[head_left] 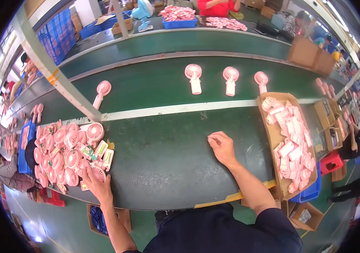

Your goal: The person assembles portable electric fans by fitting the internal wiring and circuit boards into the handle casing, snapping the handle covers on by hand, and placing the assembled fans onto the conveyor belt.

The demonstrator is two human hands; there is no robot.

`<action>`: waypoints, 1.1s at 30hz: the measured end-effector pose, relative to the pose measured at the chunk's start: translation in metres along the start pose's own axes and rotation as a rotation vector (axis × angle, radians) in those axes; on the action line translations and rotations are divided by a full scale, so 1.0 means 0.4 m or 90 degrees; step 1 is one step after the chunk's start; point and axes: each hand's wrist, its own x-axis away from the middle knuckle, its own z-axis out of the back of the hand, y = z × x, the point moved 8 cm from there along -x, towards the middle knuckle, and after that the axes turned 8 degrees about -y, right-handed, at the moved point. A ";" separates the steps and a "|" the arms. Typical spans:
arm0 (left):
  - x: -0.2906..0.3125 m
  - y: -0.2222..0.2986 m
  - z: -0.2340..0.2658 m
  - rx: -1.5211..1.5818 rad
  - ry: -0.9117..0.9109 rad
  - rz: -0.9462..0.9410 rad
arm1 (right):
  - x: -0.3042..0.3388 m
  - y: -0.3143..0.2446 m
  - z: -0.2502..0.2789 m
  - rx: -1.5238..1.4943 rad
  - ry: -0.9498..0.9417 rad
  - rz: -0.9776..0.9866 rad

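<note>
My left hand lies on the near right edge of a heap of pink handheld fan parts. Its fingers are spread, and a round fan head shows between the fingers and the thumb. Several parts in the heap have open handles, such as one with a pale battery and green board. Over the middle of the dark bench, my right hand is closed with its fingers curled, and nothing shows in it.
A cardboard tray of pink plastic shells stands at the right. Beyond a pale rail, a green conveyor belt carries several pink fans, including one upright fan. A slanted metal post rises at the left. Co-workers sit around.
</note>
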 end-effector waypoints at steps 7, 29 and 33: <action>-0.023 -0.003 0.104 0.283 0.158 0.008 | -0.001 -0.007 -0.009 0.018 -0.001 0.019; 0.225 0.636 -0.117 1.340 -0.578 0.136 | 0.164 -0.426 -0.108 0.109 -0.221 0.353; 0.295 0.675 -0.145 1.233 -0.670 0.077 | 0.174 -0.401 -0.071 0.135 -0.099 0.417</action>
